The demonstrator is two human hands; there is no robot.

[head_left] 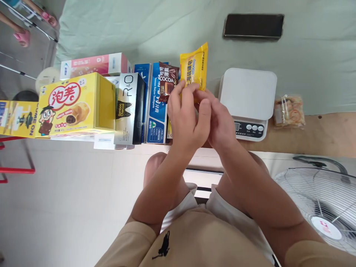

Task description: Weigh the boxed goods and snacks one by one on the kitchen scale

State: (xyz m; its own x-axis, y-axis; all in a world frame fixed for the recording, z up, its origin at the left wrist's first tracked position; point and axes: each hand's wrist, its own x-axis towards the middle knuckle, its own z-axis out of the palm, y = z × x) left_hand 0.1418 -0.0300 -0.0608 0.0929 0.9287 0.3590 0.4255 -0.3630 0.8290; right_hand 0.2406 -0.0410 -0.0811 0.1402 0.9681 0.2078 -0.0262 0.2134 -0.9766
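Observation:
Both my hands meet in front of me over the table's front edge. My left hand (185,115) and my right hand (219,118) pinch the lower end of a yellow snack packet (194,68), which stands upright above my fingers. A brown cocoa snack packet (167,79) leans just left of it, against my left fingers; I cannot tell whether I hold it. A white kitchen scale (249,94) with nothing on its plate sits right beside my right hand.
A row of boxes stands at left: a yellow puff box (75,105), a pink box (94,65), a black-and-silver box (129,107), a blue toothpaste box (155,111). A clear snack bag (288,110) lies right of the scale. A black phone (253,26) lies far back. A fan (319,207) stands at lower right.

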